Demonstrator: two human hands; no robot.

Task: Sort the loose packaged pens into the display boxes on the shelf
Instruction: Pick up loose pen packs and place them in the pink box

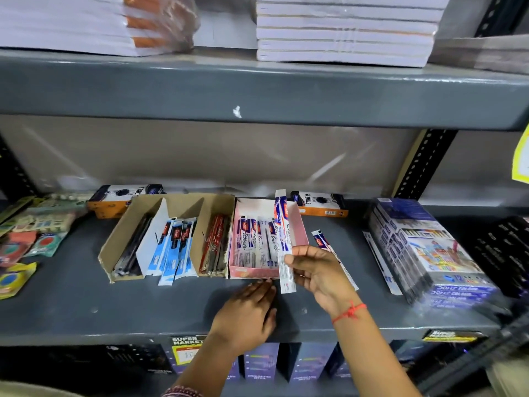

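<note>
My right hand (317,272) pinches a long white packaged pen (282,233) that tilts over the right wall of the pink display box (300,227), which holds several similar white pens. Under that hand more loose packaged pens (325,242) lie on the grey shelf (71,305). My left hand (247,310) rests on the shelf just below the pink box's front edge, fingers together, holding nothing. To the left stands a brown cardboard display box (114,245) with dividers, containing black, blue-white (174,250) and red (214,245) packaged pens.
Boxes of colour pencils (423,253) stand at the right of the shelf. Two black-and-orange boxes (123,196) sit at the back. Packaged erasers and small items (31,236) crowd the left end. Stacked notebooks (343,30) fill the shelf above.
</note>
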